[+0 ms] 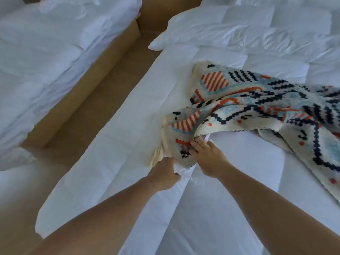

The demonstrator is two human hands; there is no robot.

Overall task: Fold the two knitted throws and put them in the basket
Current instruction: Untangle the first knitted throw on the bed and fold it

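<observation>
Left hand [165,172] and right hand [207,159] pinch the cream, orange-and-navy patterned knitted throw [257,107] at its near edge; it looks soft and floppy, best held by the corners.

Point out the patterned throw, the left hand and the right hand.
patterned throw [257,100], head view, rumpled middle of the knit.
left hand [163,173], head view, back of the hand.
right hand [208,159], head view, back of the hand.

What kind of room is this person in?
Most likely a bedroom, perhaps a twin hotel room. Two beds stand side by side, the near bed and the far bed, both in white bedding, and a knitted throw lies on the near one.
</observation>
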